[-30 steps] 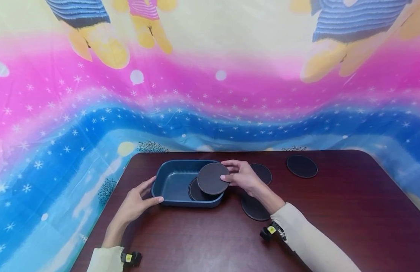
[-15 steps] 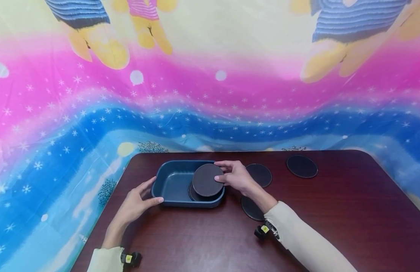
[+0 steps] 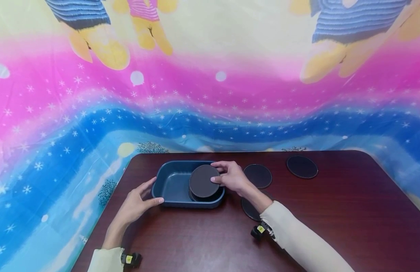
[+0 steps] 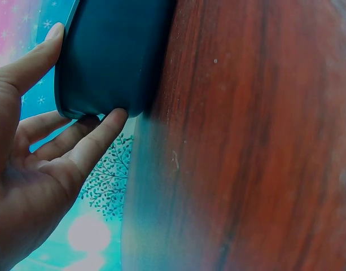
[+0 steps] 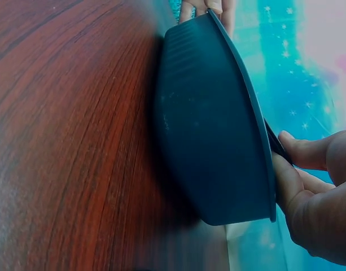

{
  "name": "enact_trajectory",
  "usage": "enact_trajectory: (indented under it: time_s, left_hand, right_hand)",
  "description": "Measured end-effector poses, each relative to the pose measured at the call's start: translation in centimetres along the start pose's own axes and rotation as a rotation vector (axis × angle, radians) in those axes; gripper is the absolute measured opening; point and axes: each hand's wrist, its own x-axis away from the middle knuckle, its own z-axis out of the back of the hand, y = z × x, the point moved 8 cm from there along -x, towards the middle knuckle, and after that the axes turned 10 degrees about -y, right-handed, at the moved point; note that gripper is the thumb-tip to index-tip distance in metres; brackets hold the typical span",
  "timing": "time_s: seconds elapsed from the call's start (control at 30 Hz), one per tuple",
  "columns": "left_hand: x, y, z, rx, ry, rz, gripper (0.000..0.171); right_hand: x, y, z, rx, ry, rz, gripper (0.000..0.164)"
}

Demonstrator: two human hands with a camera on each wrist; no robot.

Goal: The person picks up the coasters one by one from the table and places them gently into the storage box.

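Over the last second the right hand (image 3: 231,176) has drawn leftward, carrying the dark disc (image 3: 203,182) it pinches farther over the blue tray (image 3: 172,185); that disc's right edge, which overlapped the tray's right rim a second ago, now shows inside it. The disc lying in the tray (image 3: 192,196) has been covered further (only a thin crescent shows now). The right sleeve (image 3: 298,234) has shifted left too, uncovering more of the disc beyond the wrist (image 3: 258,176).
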Motion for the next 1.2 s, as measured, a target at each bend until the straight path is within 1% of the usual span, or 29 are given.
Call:
enact_trajectory:
  time_s: [0.3,0.6,0.67,0.73,0.8,0.87,0.93,1.0,1.2]
  left_hand:
    - [0.1,0.1,0.0,-0.003,-0.001,-0.014,0.090]
    - [0.1,0.1,0.0,0.001,-0.006,-0.010,0.091]
    - [0.1,0.1,0.0,0.002,-0.006,-0.012,0.091]
    - [0.1,0.1,0.0,0.003,-0.007,-0.014,0.091]
    - [0.1,0.1,0.0,0.002,-0.006,-0.017,0.091]
    - [0.1,0.2,0.0,-0.001,-0.005,-0.019,0.090]
    - [0.1,0.2,0.0,0.000,-0.004,-0.019,0.089]
    - [0.1,0.2,0.0,-0.002,-0.001,-0.013,0.089]
    - [0.0,0.0,0.0,-0.001,0.003,0.003,0.089]
  right_hand:
    - [-0.2,0.0,-0.7,-0.002,-0.007,-0.016,0.052]
    - [-0.3,-0.1,-1.1,0.010,-0.007,-0.023,0.052]
    - [-0.2,-0.1,-1.1,0.033,-0.014,-0.031,0.052]
    - [0.0,-0.4,-1.0,0.090,-0.022,-0.031,0.051]
    - [0.2,-0.8,-0.8,0.166,-0.026,-0.021,0.051]
    - [0.6,-1.5,-0.5,0.252,-0.026,0.006,0.051]
    - [0.9,-2.0,-0.1,0.293,-0.029,0.034,0.052]
    - [1.3,-2.4,0.3,0.305,-0.031,0.060,0.053]
    - [2.8,-2.1,2.3,0.234,-0.036,0.073,0.054]
